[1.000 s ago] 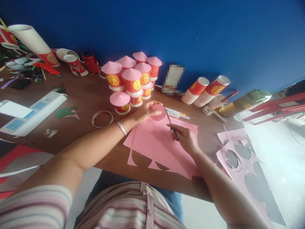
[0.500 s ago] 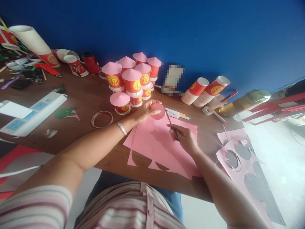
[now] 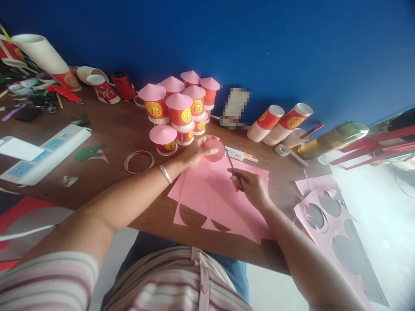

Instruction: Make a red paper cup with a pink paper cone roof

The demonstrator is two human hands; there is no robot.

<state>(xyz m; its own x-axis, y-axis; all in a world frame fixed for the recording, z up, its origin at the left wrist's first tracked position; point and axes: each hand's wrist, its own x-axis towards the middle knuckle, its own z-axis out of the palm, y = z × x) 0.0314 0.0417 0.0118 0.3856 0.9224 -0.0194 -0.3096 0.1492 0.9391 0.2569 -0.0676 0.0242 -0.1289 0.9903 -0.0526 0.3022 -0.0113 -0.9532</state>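
My left hand point(image 3: 196, 152) pinches a small pink paper circle point(image 3: 216, 151) just above the pink paper sheets point(image 3: 214, 198) lying on the brown table point(image 3: 116, 129). My right hand point(image 3: 252, 186) is closed around a pair of scissors point(image 3: 232, 169) whose blades point up toward the circle's right edge. Right behind my left hand stands a cluster of red paper cups with pink cone lids point(image 3: 180, 108).
A white power strip point(image 3: 45, 153), green paper scraps point(image 3: 89, 152) and a clear tape ring point(image 3: 138, 161) lie at left. Stacked red cups point(image 3: 280, 121), a tape roll point(image 3: 282, 150) and a marker point(image 3: 241, 154) sit at right. Cut-out pink sheets point(image 3: 330, 224) hang off the right edge.
The pink circle has turned slightly in my left fingers. The scissors and my right hand stay almost where they were.
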